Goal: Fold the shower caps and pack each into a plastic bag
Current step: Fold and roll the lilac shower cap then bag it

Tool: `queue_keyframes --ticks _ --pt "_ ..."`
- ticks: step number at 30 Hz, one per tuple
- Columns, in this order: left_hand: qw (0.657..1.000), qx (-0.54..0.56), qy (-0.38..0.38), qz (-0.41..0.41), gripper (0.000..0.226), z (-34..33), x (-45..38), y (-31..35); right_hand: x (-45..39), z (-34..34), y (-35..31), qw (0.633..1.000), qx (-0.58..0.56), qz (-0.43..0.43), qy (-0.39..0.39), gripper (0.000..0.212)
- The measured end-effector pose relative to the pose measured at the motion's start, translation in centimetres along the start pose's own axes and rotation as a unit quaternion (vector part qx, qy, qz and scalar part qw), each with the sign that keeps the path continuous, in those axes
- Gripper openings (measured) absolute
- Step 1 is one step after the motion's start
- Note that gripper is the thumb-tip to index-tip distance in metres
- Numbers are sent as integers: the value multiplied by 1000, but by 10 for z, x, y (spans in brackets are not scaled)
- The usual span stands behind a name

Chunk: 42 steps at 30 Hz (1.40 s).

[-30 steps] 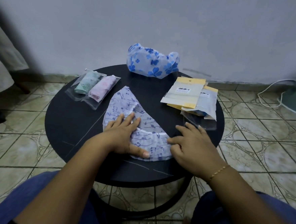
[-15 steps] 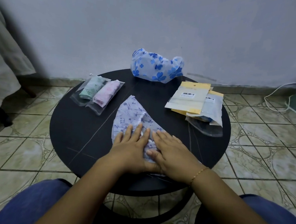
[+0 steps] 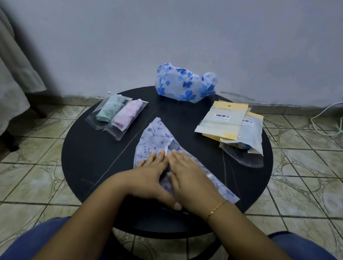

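since a second earlier the right hand [image 3: 191, 177] had come in from the cap's right edge and lay beside the left hand [image 3: 150, 174], the two nearly touching on the middle of the lilac shower cap [image 3: 158, 138]; the cap, a wide fan then, had become a narrower folded strip.

the round black table [image 3: 95, 155] stood on a floor of pale patterned tiles [image 3: 31, 181] against a plain grey wall [image 3: 132, 35]. at far left a pale cloth [image 3: 5, 89] hung down over something dark. on the table's left part lay two clear plastic bags side by side, one with a folded green cap [image 3: 108, 112] and one with a folded pink cap [image 3: 128, 116], edges touching. the lilac cap lay in the centre, running from mid table toward the near right rim. both hands lay flat on it with straight fingers, pressing it down and gripping nothing; the left thumb reached under the right wrist, which wore a thin gold bracelet [image 3: 216, 208]. at the back edge, by the wall, sat a blue-flowered shower cap [image 3: 185, 85], unfolded and puffed up. on the right lay a loose stack of empty bags [image 3: 222, 121] with yellow headers and barcode labels, overlapping one another. at far right a white cable [image 3: 328, 116] trailed over the tiles. blue-clad knees [image 3: 37, 242] showed at the bottom.
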<state>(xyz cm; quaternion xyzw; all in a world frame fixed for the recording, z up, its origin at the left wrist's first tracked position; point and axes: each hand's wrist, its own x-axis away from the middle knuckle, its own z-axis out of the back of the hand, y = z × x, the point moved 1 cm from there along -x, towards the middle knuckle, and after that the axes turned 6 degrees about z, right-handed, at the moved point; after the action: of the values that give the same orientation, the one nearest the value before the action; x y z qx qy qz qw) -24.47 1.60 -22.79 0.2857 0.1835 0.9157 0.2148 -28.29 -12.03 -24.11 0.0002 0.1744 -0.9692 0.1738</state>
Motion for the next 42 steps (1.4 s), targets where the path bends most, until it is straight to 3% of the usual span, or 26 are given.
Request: queue_keyframes --ticks 2,4,6,7,10,13,16,20,23,25,27,29,34,36,42 --pt "995 92 -28 -16 102 14 3 -4 0 -5 0 1000 0 -6 -22 59" --pt "969 244 -28 -18 63 32 6 -8 2 -8 2 999 15 -4 -40 66" --pt "951 294 90 32 31 55 -1 -14 4 -9 1 998 33 5 -45 82" --pt "944 279 165 63 30 68 -5 -15 4 -9 0 998 38 6 -45 88" --pt "900 241 339 132 59 104 -26 -14 5 -10 -2 998 41 6 -42 88" --pt "924 182 281 184 90 121 -54 -6 4 -9 -4 999 43 11 -28 85" --pt "927 226 186 233 123 118 -72 2 4 -9 -6 998 50 16 -25 83" --pt "937 167 76 297 91 112 -88 6 3 -15 -3 997 79 -7 -4 72" --pt "930 230 92 272 44 117 -101 -1 2 -19 -1 996 78 -41 -13 64" --pt "922 260 122 261 25 118 -103 -1 3 -21 -1 996 76 -43 -5 63" --pt "932 189 170 258 31 121 -106 -1 2 -22 -1 995 90 -45 12 63" --pt "938 82 191 277 52 126 -104 2 1 -22 0 994 97 -46 16 63" --pt "936 39 107 333 78 130 -92 16 1 -20 1 995 83 -46 0 63" --pt "936 24 101 337 82 130 -93 13 2 -19 1 995 82 -53 -3 63" --pt "938 26 144 314 60 130 -93 10 2 -19 3 994 105 -30 12 68"
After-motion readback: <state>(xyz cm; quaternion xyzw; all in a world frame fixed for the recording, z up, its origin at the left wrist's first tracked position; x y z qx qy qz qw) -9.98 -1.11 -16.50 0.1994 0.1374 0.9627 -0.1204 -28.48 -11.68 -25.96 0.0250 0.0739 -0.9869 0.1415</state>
